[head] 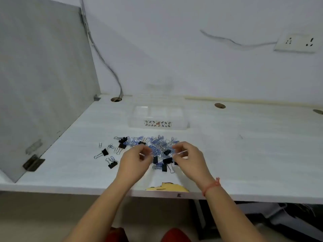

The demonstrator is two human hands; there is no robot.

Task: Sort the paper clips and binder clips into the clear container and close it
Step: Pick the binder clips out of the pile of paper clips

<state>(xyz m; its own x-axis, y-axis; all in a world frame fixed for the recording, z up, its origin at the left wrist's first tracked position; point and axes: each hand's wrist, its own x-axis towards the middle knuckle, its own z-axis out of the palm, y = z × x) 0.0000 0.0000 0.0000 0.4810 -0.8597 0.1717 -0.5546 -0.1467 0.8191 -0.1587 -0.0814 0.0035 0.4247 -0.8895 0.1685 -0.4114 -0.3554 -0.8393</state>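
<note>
A loose heap of blue and silver paper clips [158, 144] lies on the white desk, mixed with several black binder clips [122, 143]. Behind the heap stands the clear container [132, 117], lid up and open, with a patterned label on its front wall. My left hand [135, 157] hovers at the heap's left side, fingers curled and pinched over the clips. My right hand [187, 157] is at the heap's right side, fingertips pinched together; whether a clip sits between them is too blurred to tell. More binder clips [112, 165] are scattered to the left.
A grey partition [43, 81] walls the desk's left side. Cable holes [116, 99] sit along the back edge, with a cord running up the wall. A socket [297, 43] is on the wall at right. The desk's front edge [167, 188] is chipped.
</note>
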